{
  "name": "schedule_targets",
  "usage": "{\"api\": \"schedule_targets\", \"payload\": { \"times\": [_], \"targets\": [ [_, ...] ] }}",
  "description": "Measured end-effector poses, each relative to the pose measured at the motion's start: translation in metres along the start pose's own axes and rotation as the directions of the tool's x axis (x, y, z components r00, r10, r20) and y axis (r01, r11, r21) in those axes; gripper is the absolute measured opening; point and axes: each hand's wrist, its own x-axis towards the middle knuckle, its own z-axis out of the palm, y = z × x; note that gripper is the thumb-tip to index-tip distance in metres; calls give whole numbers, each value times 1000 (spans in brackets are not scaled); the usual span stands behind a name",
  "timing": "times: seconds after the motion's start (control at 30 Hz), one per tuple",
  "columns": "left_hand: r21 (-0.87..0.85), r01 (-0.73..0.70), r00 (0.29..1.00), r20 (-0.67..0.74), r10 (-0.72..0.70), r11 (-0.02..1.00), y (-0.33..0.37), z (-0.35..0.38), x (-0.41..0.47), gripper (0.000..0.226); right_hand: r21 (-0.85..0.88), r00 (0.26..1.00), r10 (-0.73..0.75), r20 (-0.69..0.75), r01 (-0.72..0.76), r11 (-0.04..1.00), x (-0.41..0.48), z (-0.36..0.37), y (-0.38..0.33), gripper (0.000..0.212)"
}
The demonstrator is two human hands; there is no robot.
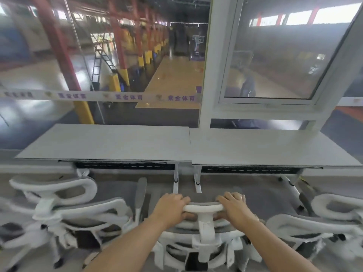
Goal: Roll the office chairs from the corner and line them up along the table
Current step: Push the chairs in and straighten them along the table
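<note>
Straight below me stands a white-framed office chair with grey mesh (204, 232), its back toward me and its front facing the table. My left hand (172, 208) and my right hand (234, 207) both grip its headrest bar, one at each end. A second white chair (68, 209) stands to the left and a third chair (322, 222) to the right, both facing the table too. Two light grey desks (121, 144) sit end to end in front, forming one long table.
Behind the table rises a glass wall with a taped banner (98, 96) and a white window frame (275, 103) looking onto a sports hall. White table legs (175, 180) stand under the join of the desks. Grey floor lies around the chairs.
</note>
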Motion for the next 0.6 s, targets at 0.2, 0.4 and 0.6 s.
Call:
{"api": "schedule_targets", "payload": {
  "times": [0.2, 0.4, 0.6],
  "targets": [
    [-42, 52, 998, 50, -50, 998, -15, 4, 13, 61, 45, 999, -6, -49, 8, 999, 16, 3, -2, 54],
    [-123, 56, 997, 69, -47, 991, -33, 5, 29, 59, 65, 998, 20, -55, -16, 998, 35, 3, -5, 52],
    [-119, 54, 997, 55, -48, 991, -48, 8, 38, 57, 49, 999, 28, -42, -26, 998, 54, -1, -10, 57]
  ]
}}
